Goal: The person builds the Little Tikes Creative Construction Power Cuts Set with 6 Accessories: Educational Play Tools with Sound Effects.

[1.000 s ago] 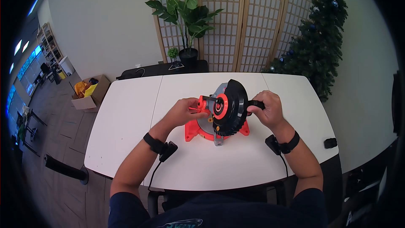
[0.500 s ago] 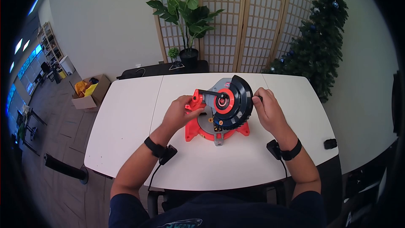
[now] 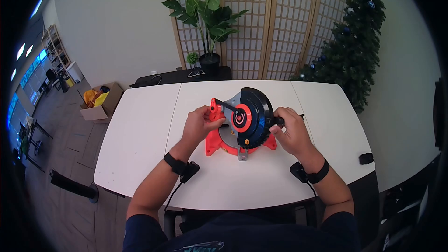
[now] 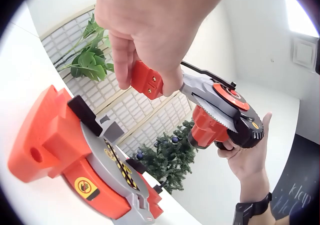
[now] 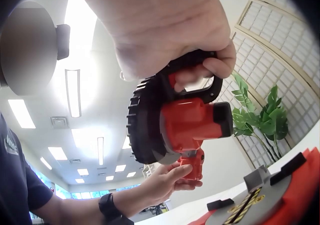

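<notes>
Both hands hold the head of a toy miter saw (image 3: 254,116), with a black blade guard, an orange ring and a grey toothed blade (image 4: 215,112). My left hand (image 3: 198,123) pinches the orange hinge block (image 4: 146,80) at the rear arm of the saw head. Around the black loop handle (image 5: 217,87) curl the fingers of my right hand (image 3: 294,130). Below the head, the orange saw base (image 3: 213,143) with its grey round turntable (image 4: 107,157) stands on the table; the left wrist view shows a gap between the head and the base.
The white table (image 3: 140,158) carries a small black object (image 3: 366,158) near its right edge. Behind it stand a potted plant (image 3: 210,60), a lattice screen (image 3: 247,32) and a decorated tree (image 3: 345,60). An open cardboard box (image 3: 105,105) is on the floor at left.
The saw head swung up and right, then back left and down, its guard turning; its hinge end has shifted left overall. Both hands moved with it, still holding it. The base stayed put.
</notes>
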Available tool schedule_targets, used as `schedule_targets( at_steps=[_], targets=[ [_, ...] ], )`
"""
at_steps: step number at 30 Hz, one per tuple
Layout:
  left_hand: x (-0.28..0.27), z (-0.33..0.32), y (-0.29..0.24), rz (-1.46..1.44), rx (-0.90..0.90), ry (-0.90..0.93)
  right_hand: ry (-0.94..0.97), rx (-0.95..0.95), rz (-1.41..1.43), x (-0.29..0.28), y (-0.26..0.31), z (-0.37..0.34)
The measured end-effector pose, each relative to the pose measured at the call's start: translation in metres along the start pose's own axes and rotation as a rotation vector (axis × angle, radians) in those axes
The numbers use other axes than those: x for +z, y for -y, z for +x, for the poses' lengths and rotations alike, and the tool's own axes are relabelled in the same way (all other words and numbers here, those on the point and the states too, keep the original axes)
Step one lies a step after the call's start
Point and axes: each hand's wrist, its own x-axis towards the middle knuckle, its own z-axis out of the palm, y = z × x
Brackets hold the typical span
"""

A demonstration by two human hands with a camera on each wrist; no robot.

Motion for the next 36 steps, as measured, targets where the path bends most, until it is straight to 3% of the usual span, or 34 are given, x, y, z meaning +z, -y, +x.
schedule_targets(
  at_steps=[7, 13, 19, 21, 33, 36],
  targets=[
    [0.005, 0.0, -0.001, -0.066, -0.076, -0.043, -0.006, -0.064, -0.103, 0.007, 0.012, -0.003],
    [0.007, 0.004, 0.008, -0.038, -0.132, 0.037, -0.003, -0.078, -0.149, 0.007, 0.011, -0.002],
    [0.007, 0.006, 0.009, -0.098, 0.032, 0.099, -0.043, -0.08, -0.113, -0.003, 0.007, 0.007],
    [0.004, 0.006, 0.001, 0.037, 0.099, 0.101, -0.05, -0.086, -0.112, -0.005, 0.006, 0.011],
    [0.007, 0.033, -0.006, 0.077, 0.154, 0.217, -0.067, -0.156, -0.135, -0.013, 0.024, 0.023],
    [0.018, 0.051, 0.017, -0.003, 0.199, 0.206, -0.084, -0.216, -0.133, -0.012, 0.032, 0.032]
  ],
)
